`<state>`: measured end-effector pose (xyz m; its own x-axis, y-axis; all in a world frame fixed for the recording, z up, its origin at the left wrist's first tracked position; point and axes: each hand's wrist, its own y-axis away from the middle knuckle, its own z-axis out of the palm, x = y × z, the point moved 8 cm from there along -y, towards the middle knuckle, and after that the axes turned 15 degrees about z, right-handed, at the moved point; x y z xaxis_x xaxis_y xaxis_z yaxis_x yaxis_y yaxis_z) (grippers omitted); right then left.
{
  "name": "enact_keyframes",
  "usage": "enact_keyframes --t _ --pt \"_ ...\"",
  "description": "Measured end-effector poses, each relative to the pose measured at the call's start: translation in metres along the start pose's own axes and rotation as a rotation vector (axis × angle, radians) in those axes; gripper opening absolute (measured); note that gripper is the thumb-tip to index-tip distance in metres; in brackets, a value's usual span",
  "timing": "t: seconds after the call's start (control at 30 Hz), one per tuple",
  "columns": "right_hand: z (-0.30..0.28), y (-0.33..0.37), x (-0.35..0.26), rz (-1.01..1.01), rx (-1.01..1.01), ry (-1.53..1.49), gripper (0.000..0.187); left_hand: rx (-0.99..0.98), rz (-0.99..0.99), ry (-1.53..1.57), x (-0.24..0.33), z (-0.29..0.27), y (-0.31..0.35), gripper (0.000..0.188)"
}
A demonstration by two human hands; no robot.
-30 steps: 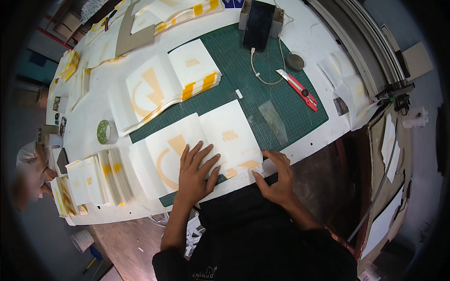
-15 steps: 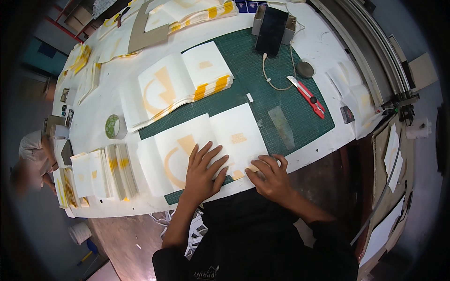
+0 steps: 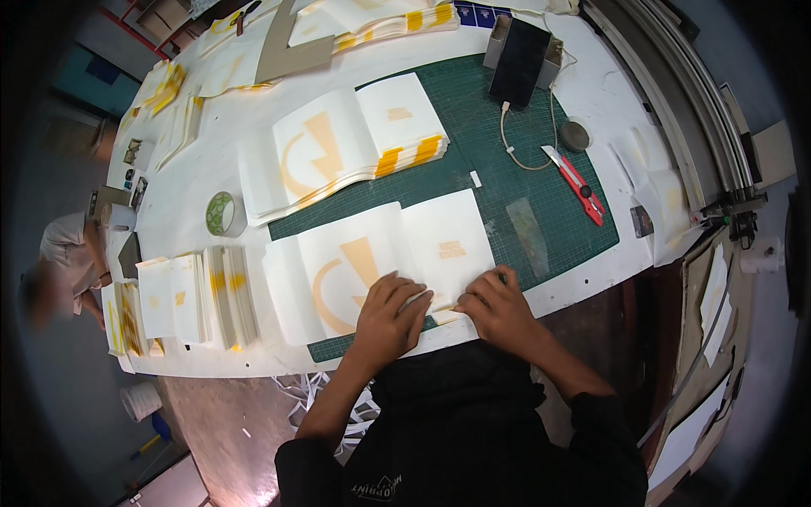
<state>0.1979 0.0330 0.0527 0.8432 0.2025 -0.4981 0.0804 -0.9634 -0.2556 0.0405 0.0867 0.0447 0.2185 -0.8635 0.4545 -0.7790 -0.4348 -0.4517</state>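
A creased white paper sheet (image 3: 431, 241) with pale orange printing lies on the green cutting mat (image 3: 553, 224), its near edge close to the table's front. My left hand (image 3: 390, 314) bends over that near edge, fingers drawn together and closed on the paper. To its right, my right hand (image 3: 498, 306) has curled fingers pinching the near right part of the same sheet. A small edge of paper with orange print shows between the hands. The fingertips partly hide the paper they grip. Beyond the sheet rests a stack of similar printed sheets (image 3: 342, 156) with yellow-striped edges.
A red utility knife (image 3: 579, 190), a clear strip (image 3: 528, 237) and a phone (image 3: 519, 63) on a cable lie right. A green-and-white tape roll (image 3: 221, 214) stands left, near folded paper stacks (image 3: 221, 296). Another person (image 3: 72, 253) is at the far left.
My left hand's spread fingers have drawn together and closed at the sheet's near edge. My right hand's fingers have curled in tighter. The whole view has shifted slightly.
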Motion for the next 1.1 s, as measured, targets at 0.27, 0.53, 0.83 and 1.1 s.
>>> enact_keyframes --t 0.27,0.53,0.83,1.1 --pt "-0.002 -0.016 0.010 0.097 -0.010 -0.086 0.012 -0.005 -0.107 -0.047 0.027 0.006 0.022 0.040" --pt "0.005 -0.012 0.015 0.089 -0.015 -0.074 0.018 -0.014 -0.223 -0.157 0.050 0.024 0.024 0.054" --pt "0.005 -0.010 0.018 0.089 0.052 -0.074 0.021 -0.013 -0.220 -0.184 0.050 0.028 0.026 0.056" --pt "-0.007 -0.008 0.037 0.204 0.147 -0.080 0.033 0.005 -0.207 -0.199 0.051 0.031 0.027 0.059"
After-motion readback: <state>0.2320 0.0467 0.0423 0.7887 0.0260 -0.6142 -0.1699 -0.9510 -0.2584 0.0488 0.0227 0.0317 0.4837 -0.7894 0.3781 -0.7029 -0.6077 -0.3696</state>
